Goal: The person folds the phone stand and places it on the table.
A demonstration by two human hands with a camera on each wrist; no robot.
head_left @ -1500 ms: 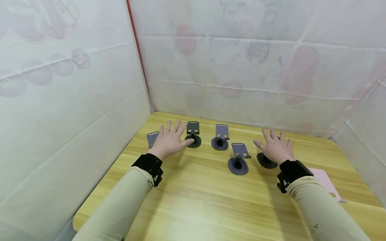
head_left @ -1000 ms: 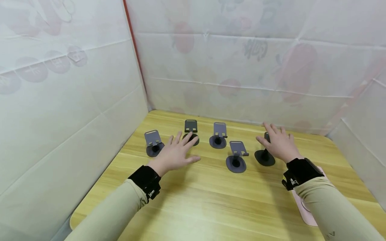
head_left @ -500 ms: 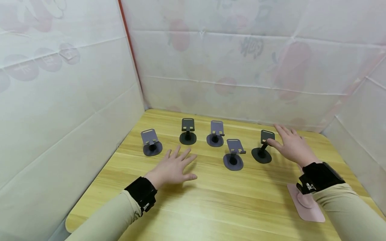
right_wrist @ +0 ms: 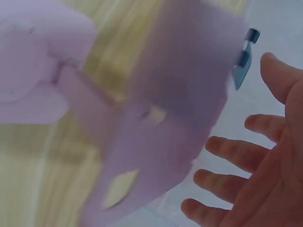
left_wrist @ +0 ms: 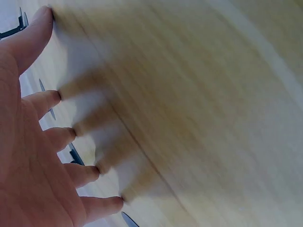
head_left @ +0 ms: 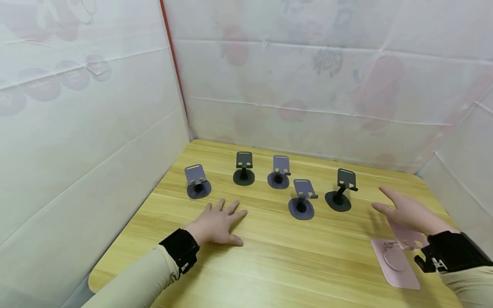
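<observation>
Standing pink phone stand, round-hinged base

A wooden table stands enclosed by white printed sheeting.

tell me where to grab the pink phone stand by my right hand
Probably by its upright back plate, pinched front and back from above. The pink phone stand has a flat base lying flush on the table, offering little edge to hold, while the plate rises just under the right hand, whose fingers are spread open beside it.
</observation>
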